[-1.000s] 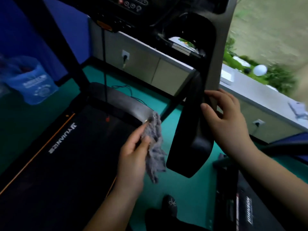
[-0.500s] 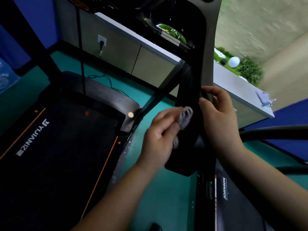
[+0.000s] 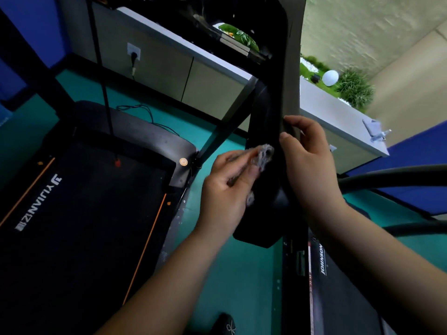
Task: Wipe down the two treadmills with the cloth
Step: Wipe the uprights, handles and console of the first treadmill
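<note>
A black treadmill with an orange-edged belt (image 3: pixel 79 213) fills the left. Its black handrail (image 3: pixel 263 122) hangs down at the centre. My left hand (image 3: pixel 225 189) grips a bunched grey cloth (image 3: pixel 263 154) and presses it against the handrail's inner side. My right hand (image 3: pixel 307 160) holds the handrail's right edge, fingers wrapped round it. A second treadmill (image 3: pixel 338 286), marked JOHNSON, lies at the lower right, partly hidden by my right forearm.
Teal floor (image 3: pixel 237 286) runs between the two machines. A grey cabinet with a white top (image 3: pixel 193 68) stands behind, with a wall socket (image 3: pixel 133 54) and a cable. Curved black rails (image 3: pixel 399 177) of the second treadmill cross at the right. A shoe (image 3: pixel 225 322) shows below.
My left hand rose from beside the belt and brought the cloth up onto the handrail, bunching it. The view swung to the right; my right hand kept its hold.
</note>
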Demonstrator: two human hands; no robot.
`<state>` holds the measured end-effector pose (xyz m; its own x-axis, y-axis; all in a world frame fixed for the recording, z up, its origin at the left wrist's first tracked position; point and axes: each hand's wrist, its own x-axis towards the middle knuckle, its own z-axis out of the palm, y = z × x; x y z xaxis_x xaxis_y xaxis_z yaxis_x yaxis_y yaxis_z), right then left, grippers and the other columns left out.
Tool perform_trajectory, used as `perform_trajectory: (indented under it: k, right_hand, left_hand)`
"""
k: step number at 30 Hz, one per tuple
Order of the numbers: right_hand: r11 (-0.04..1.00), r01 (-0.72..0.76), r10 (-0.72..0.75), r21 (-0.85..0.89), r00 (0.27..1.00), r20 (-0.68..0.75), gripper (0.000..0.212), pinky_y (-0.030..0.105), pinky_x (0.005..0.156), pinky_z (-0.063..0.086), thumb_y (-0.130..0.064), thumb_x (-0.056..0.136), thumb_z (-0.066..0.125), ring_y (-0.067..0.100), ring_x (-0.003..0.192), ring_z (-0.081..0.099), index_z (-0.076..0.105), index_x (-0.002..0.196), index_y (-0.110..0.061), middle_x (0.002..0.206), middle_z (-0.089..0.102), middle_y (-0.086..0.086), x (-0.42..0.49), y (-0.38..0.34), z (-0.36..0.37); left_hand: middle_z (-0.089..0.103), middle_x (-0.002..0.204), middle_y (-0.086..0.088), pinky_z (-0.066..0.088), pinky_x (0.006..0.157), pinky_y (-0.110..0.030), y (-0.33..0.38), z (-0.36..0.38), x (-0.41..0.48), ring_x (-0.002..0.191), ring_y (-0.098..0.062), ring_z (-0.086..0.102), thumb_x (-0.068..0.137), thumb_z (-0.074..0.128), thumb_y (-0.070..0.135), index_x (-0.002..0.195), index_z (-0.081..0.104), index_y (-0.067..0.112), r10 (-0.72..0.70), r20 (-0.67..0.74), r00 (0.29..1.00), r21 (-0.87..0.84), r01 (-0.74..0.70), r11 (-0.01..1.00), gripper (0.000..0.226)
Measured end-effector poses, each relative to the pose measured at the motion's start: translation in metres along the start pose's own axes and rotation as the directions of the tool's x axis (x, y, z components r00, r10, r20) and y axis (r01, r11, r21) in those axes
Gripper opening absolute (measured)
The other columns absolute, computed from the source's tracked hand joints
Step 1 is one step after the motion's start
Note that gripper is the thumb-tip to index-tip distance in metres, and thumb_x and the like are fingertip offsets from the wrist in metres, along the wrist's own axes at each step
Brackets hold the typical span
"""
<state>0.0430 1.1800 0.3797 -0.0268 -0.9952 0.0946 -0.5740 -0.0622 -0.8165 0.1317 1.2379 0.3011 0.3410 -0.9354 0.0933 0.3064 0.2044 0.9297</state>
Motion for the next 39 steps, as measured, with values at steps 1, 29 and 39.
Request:
perform_trajectory:
  k: [1,29,39]
  right_hand:
    - [1.000,-0.004,0.004,0.000,1.000,0.002,0.027,0.042,0.102,0.047,-0.038,0.077,0.054,0.011,0.109,0.060,0.058,0.104,-0.040,0.119,0.061,-0.003,0.000,0.000,0.000]
    - [0.997,0.049,-0.049,0.064,0.999,0.001,0.032,0.048,0.099,0.047,-0.043,0.074,0.058,0.018,0.113,0.060,0.058,0.106,-0.038,0.121,0.061,0.001,0.001,0.008,0.000]
    - [0.991,0.078,-0.079,0.106,0.997,0.000,0.030,0.045,0.104,0.043,-0.043,0.075,0.058,0.015,0.125,0.052,0.058,0.105,-0.038,0.131,0.054,-0.009,0.001,0.011,0.000]
  left_hand:
    - [0.059,0.119,0.000,0.042,0.103,-0.026,-0.001,0.003,0.011,0.113,-0.005,0.058,0.090,0.058,0.025,0.113,0.066,0.031,0.001,-0.002,1.000,-0.002,-0.001,1.000,0.025]
    - [0.058,0.125,-0.004,0.043,0.103,-0.026,-0.020,0.016,0.104,0.115,-0.008,0.057,0.092,0.059,0.027,0.116,0.064,0.032,0.069,0.061,0.996,-0.010,-0.069,0.998,0.025]
    - [0.067,0.113,0.000,0.051,0.092,-0.025,-0.031,0.047,0.197,0.100,-0.004,0.064,0.092,0.060,0.020,0.120,0.061,0.019,-0.011,0.057,0.998,-0.055,0.015,0.998,0.027]
